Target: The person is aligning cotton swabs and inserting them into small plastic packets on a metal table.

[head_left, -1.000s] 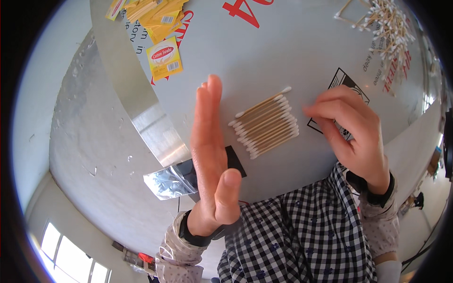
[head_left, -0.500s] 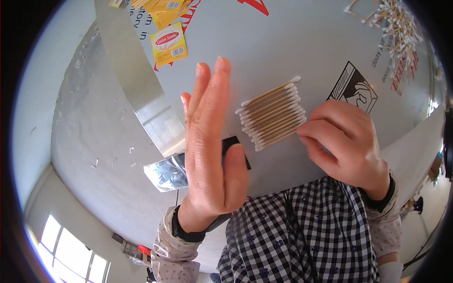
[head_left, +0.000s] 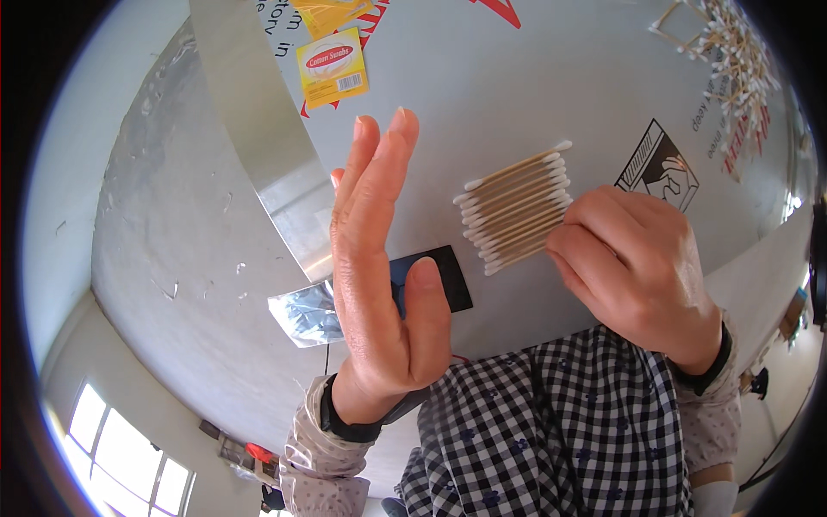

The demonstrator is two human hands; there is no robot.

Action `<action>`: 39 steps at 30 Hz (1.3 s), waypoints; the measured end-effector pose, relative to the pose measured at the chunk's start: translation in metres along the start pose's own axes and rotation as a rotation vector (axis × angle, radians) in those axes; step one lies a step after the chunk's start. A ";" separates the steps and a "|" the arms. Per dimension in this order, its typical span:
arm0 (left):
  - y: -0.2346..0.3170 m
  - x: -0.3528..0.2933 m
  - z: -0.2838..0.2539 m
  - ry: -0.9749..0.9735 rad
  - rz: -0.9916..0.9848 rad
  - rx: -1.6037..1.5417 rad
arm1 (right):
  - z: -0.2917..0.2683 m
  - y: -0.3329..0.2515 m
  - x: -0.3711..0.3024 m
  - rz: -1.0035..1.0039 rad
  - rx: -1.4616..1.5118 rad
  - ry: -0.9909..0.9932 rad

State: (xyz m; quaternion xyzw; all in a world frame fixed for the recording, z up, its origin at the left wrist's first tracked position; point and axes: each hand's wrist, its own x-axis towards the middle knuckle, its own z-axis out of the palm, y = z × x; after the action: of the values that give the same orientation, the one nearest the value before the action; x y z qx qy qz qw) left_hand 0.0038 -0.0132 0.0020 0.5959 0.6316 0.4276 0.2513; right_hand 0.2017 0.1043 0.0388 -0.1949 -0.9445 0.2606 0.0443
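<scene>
The empty, open left hand (head_left: pixel 370 280) is near the grey metal table edge (head_left: pixel 289 198), left. Mid-frame, the right hand (head_left: pixel 637 267) pinches by white-tipped wooden swabs (head_left: pixel 517 208); I can't tell its hold.

On the table (head_left: pixel 465 77), a row of swabs (head_left: pixel 517 207) lay between the fingers of the left hand (head_left: pixel 372 302) and right hand (head_left: pixel 637 258), nearer the right ones. Packets (head_left: pixel 333 71) lay beyond the left fingertips, a swab heap (head_left: pixel 738 65) beyond and right of the right fingers.

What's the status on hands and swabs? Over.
Left hand open, empty. Right hand at right edge of swab row, grip unclear. Nothing visible across row. Loose swab pile apart, upper right.
</scene>
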 end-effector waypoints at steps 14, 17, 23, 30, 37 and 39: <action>0.003 0.001 -0.002 0.013 -0.004 0.003 | -0.001 -0.015 0.005 0.201 -0.039 -0.039; 0.003 0.003 0.000 0.021 0.020 -0.014 | -0.004 -0.008 -0.006 0.127 -0.014 0.119; 0.025 0.001 0.008 -0.230 -0.025 0.381 | -0.031 0.007 -0.075 0.392 0.128 0.369; 0.039 -0.001 0.038 -0.309 0.036 0.522 | -0.018 0.012 -0.146 0.908 0.431 0.474; 0.042 0.016 0.052 -0.063 0.357 0.472 | -0.017 0.018 -0.182 1.060 0.292 0.523; 0.045 0.033 0.065 -0.060 0.352 0.530 | -0.020 0.020 -0.203 1.089 0.254 0.459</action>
State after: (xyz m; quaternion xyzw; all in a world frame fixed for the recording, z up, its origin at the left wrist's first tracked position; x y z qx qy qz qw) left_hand 0.0762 0.0313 0.0135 0.7530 0.6005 0.2675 0.0280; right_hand 0.3991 0.0503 0.0493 -0.6950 -0.6367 0.3078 0.1299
